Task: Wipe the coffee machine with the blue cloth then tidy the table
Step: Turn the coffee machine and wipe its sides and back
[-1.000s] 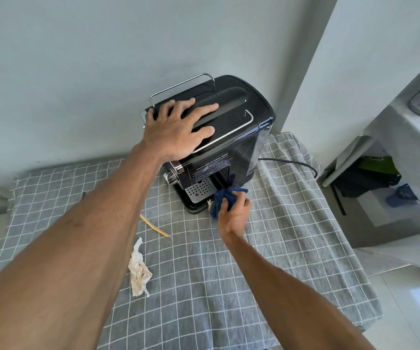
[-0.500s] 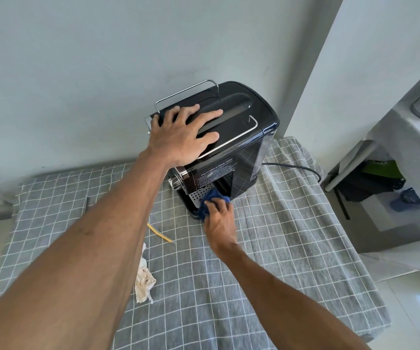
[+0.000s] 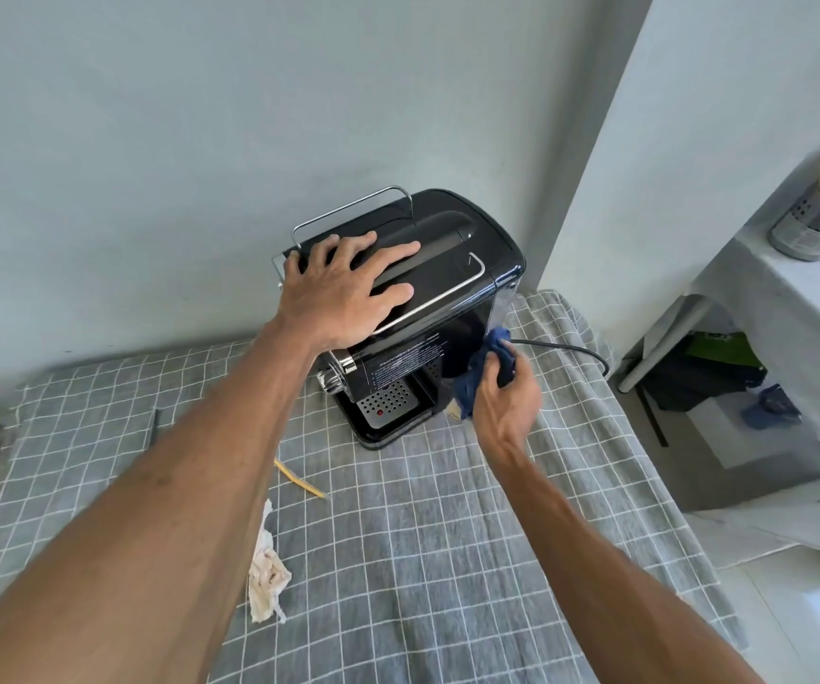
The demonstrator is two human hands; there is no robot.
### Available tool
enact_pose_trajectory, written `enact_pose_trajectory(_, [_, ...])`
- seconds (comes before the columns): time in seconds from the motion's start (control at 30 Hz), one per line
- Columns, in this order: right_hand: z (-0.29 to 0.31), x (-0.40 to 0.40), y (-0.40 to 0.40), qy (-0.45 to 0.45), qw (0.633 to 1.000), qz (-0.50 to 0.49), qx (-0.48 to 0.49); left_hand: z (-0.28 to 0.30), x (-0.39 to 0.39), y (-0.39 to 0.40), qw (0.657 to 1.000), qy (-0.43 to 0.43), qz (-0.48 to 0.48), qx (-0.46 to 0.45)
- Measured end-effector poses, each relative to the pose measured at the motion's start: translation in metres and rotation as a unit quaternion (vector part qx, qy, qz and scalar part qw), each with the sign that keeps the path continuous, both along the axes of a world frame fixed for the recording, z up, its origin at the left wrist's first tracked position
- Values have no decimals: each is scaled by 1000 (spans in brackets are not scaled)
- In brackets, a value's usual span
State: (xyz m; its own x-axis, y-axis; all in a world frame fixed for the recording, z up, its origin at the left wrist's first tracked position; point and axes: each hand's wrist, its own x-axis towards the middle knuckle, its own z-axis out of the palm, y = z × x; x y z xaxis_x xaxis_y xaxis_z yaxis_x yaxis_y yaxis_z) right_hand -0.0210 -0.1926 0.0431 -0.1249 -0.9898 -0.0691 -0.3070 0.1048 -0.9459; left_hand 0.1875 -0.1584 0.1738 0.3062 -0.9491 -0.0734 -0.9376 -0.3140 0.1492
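A black coffee machine point(image 3: 467, 254) stands at the back of the table, against the wall. My left hand point(image 3: 343, 288) lies flat on its top with the fingers spread. My right hand point(image 3: 506, 402) grips the bunched blue cloth point(image 3: 477, 377) and presses it against the machine's right front corner, above the drip tray point(image 3: 388, 404). A crumpled white tissue point(image 3: 267, 580) and a thin yellow stick point(image 3: 299, 481) lie on the grey checked tablecloth point(image 3: 422, 560) in front of the machine, partly behind my left forearm.
The machine's black power cord point(image 3: 570, 350) runs right across the cloth toward the table's edge. A white wall corner point(image 3: 595, 190) rises just right of the machine. Further right stands a white shelf with a metal utensil holder point(image 3: 812, 224); bags lie on the floor beneath.
My right hand has carried the blue cloth from the drip tray area up and right to the machine's right front corner. My left hand has stayed on top.
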Motion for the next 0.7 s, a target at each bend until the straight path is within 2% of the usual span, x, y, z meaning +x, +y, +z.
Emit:
enact_pose_trajectory(0.07, [30, 7, 2, -48, 996, -10, -74, 0, 0, 0, 1000, 2, 0, 0])
enact_pose_trajectory(0.13, [48, 16, 16, -61, 983, 28, -169, -1, 0, 0, 1000, 1, 3, -2])
enact_pose_trajectory(0.17, [52, 19, 25, -57, 974, 69, -208, -1, 0, 1, 1000, 2, 4, -3])
enact_pose_trajectory(0.23, [52, 22, 37, 5, 948, 136, -289, -1, -1, 1, 1000, 1, 4, -6])
enact_pose_trajectory(0.27, [54, 21, 33, 16, 948, 131, -289, -1, -1, 1, 1000, 1, 4, -6])
enact_pose_trajectory(0.33, [67, 18, 12, -25, 978, 39, -204, 0, -1, 1, 1000, 5, 4, -1])
enact_pose_trajectory(0.4, [78, 13, -10, -50, 989, -13, -139, 1, -1, 1, 1000, 4, 6, 1])
enact_pose_trajectory(0.5, [80, 10, -10, -28, 977, 56, -204, 1, -1, 0, 1000, 4, 7, -4])
enact_pose_trajectory(0.6, [72, -2, -4, 42, 957, 143, -247, 0, -2, 1, 1000, 5, 4, -5])
enact_pose_trajectory(0.7, [95, -12, -30, 27, 984, 65, -163, 2, -1, 1, 1000, 7, 2, -2])
